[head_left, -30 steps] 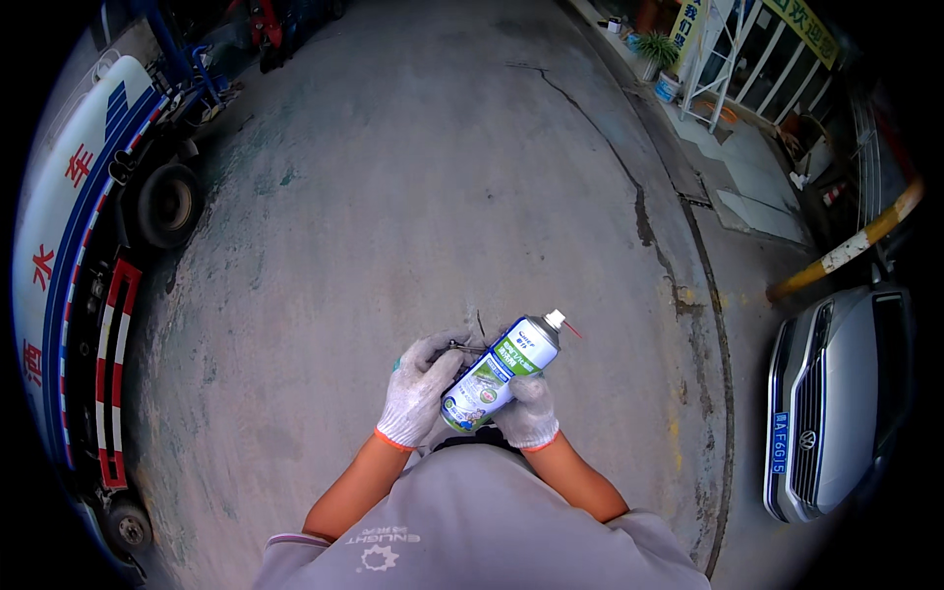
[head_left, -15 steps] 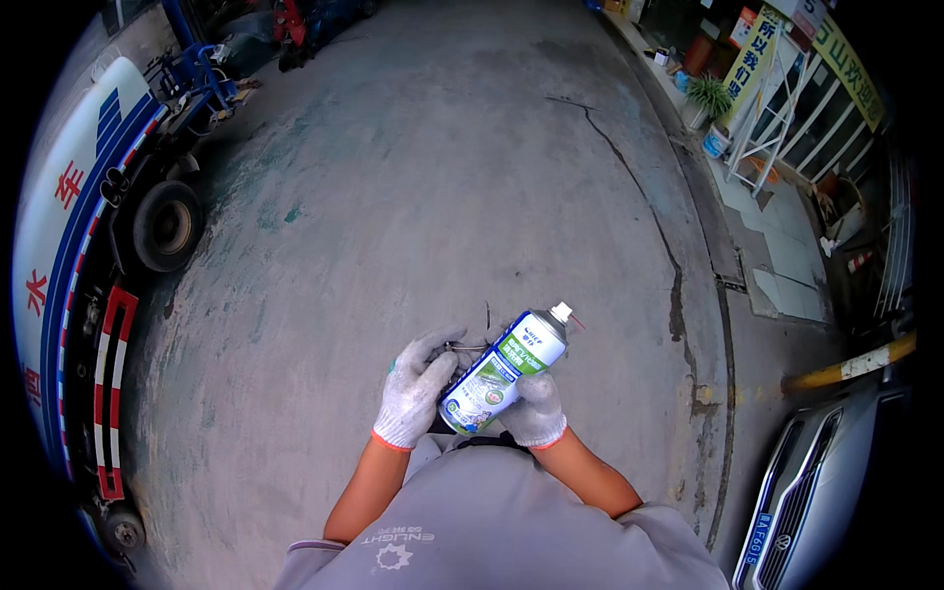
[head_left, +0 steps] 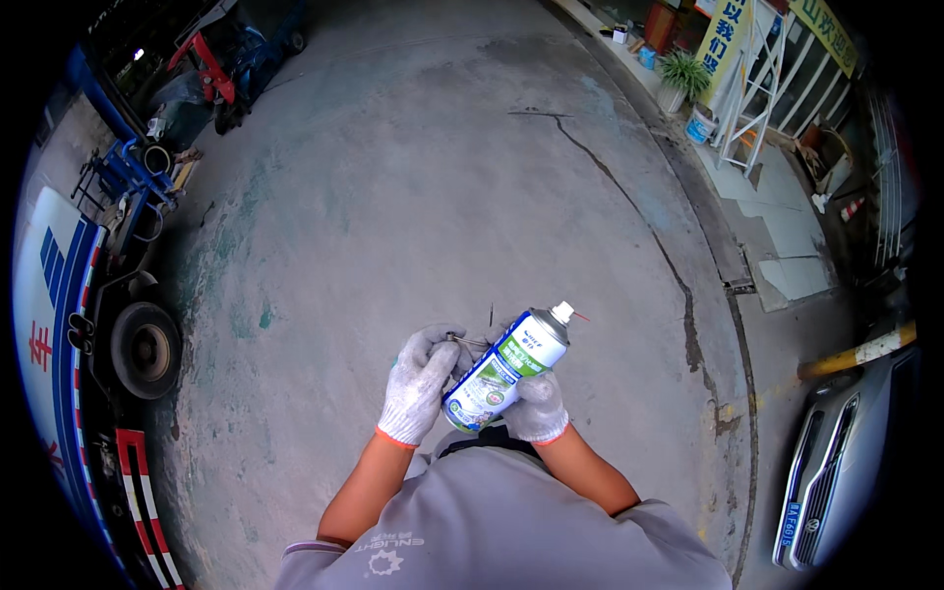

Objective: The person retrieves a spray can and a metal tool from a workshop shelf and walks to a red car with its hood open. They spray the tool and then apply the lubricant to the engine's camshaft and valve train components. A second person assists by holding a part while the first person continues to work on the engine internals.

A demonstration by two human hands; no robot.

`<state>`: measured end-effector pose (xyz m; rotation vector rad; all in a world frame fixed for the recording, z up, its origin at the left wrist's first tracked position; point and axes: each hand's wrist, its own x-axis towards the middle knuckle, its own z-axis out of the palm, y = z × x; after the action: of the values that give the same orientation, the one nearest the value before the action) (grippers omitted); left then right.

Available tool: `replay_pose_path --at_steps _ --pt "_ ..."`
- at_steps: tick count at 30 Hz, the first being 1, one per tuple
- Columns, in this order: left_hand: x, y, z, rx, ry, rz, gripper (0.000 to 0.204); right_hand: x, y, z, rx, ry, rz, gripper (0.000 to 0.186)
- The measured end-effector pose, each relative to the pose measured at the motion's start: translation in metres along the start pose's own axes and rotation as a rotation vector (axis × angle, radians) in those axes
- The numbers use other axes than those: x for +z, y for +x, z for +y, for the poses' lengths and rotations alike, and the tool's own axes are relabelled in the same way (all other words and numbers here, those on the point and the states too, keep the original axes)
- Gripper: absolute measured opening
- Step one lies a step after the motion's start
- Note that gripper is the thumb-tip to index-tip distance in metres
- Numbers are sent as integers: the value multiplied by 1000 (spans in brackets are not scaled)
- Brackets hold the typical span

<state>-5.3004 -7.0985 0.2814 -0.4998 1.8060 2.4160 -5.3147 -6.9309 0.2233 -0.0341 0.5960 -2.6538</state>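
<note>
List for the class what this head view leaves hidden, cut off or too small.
Head view:
Right hand: far part hidden behind the spray can.
Small thin piece at the left hand: partly covered by that hand, too small to identify.
Silver car: rear cut off by the dark fisheye rim.

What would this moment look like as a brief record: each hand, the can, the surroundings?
Left hand: gloved, pinching a thin metal piece, partly hidden
Right hand: gloved, gripping a spray can
Can pose: tilted, white nozzle toward upper right
Picture left: truck with white tank
Picture right: silver car, yellow-and-white pole
Ground: grey, cracked
</note>
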Motion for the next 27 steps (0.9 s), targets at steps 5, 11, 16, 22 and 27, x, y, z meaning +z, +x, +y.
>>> replay_pose_path --at_steps 5,11,16,22,27 --pt "-22 120 33 159 370 171 37 -6 149 -6 -64 -144 -78 76" --pt "-29 242 103 184 446 325 44 18 306 -28 73 -232 -96 70" --pt "-55 353 122 244 306 364 38 18 427 -36 66 -374 -183 72" --pt "-75 519 165 183 -54 312 26 -10 582 -49 92 -531 -211 73" --pt "-92 658 190 97 -104 -71 31 -16 698 -69 110 -81 -35 74"
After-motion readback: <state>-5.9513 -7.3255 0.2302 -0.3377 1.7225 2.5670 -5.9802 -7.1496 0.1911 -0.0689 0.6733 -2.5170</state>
